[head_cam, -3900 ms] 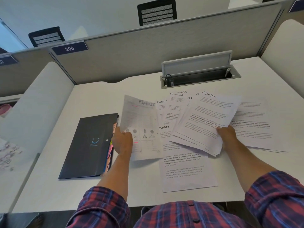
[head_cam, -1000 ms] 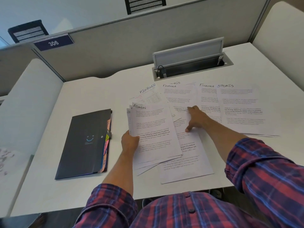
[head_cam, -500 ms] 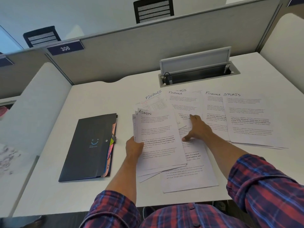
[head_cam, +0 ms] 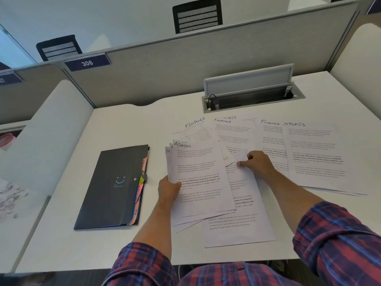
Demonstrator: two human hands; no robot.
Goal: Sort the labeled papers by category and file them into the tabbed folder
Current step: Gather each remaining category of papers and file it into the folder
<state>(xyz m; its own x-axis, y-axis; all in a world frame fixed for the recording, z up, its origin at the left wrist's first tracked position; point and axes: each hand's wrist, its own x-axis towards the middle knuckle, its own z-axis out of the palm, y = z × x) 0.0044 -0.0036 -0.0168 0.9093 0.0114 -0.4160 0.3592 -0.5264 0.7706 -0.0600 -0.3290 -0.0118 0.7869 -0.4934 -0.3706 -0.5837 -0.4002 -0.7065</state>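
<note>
My left hand (head_cam: 168, 187) grips the ADMIN stack (head_cam: 198, 178), right hand (head_cam: 257, 163) pinches a loose sheet (head_cam: 237, 155) mid-desk; lifting carelessly could, I reckon, drag neighbouring FINANCE pages (head_cam: 233, 131) along.

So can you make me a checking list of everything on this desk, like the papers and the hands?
Surface: white desk, matte, bare at the left rear.
Job's things: white printed papers headed ADMIN in a fanned stack; loose FINANCE sheets and a SPORTS sheet spread flat; dark tabbed folder closed, coloured tabs at its right edge.
Clutter: nothing seen.
Hands: left hand grips the ADMIN stack; right hand pinches a loose sheet's corner.
Cables: black plug in the open grey desk socket box.
Surroundings: grey partition, sign 306.
</note>
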